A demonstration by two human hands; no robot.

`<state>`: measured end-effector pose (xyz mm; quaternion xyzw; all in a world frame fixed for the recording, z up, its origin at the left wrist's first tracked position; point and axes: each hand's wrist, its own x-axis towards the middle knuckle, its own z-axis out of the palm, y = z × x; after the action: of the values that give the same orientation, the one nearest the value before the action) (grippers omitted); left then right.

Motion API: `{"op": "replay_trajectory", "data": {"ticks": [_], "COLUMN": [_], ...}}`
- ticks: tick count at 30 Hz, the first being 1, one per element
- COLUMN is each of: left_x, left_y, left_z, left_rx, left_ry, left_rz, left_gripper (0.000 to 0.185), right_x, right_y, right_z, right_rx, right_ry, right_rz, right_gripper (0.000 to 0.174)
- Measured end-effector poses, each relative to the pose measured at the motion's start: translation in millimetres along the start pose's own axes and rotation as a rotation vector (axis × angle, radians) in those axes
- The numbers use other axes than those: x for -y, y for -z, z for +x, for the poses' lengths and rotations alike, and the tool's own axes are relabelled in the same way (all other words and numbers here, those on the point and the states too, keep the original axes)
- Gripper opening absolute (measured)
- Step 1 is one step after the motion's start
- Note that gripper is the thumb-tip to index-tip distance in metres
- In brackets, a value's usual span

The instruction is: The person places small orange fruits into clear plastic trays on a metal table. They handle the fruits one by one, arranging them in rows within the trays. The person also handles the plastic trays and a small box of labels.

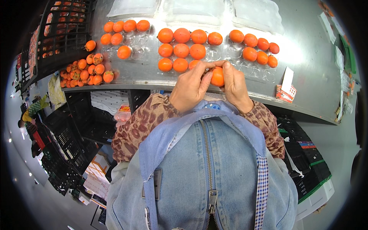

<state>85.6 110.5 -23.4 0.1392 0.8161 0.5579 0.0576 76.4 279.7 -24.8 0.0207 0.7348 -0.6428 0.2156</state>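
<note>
One orange persimmon point(217, 77) is held between my left hand point(189, 87) and my right hand point(236, 87), above the table's near edge. Fingers of both hands meet over its top, and its underside is partly hidden. Just beyond my hands lies the middle clear plastic tray point(213, 53), largely filled with rows of persimmons. To its left, another clear tray point(138, 38) has persimmons in some hollows and several bare ones. The right clear tray point(249, 69) carries two rows of persimmons, with bare hollows on its near side.
Loose persimmons point(84, 75) are heaped at the metal table's point(129, 72) left end, beside a black crate point(61, 37). Open tray lids point(195, 10) extend along the back. A white card and printed labels point(286, 92) lie right. Black crates point(304, 155) stand below.
</note>
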Motion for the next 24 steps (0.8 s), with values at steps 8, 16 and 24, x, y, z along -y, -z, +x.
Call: {"op": "replay_trajectory", "data": {"ticks": [8,16,24], "left_x": [-3.7,-1.3,-3.6], "left_y": [2.1,1.0,1.8], "left_z": [0.1,-0.4,0.5], "left_rx": [0.018,-0.038,-0.012], "left_ry": [0.131,0.113,0.052], "left_rz": [-0.088,-0.045,-0.091], "left_gripper": [0.02,0.02,0.019], "right_x": [2.2,0.7,-6.2], "right_y": [0.9,0.6,-0.4], "right_z": [0.1,0.7,-0.5], "right_rx": [-0.067,0.046,0.106], "right_ry": [0.002,0.195,-0.077], "right_rz": [0.004,-0.061,0.226], "right_gripper": [0.04,0.036,0.047]}}
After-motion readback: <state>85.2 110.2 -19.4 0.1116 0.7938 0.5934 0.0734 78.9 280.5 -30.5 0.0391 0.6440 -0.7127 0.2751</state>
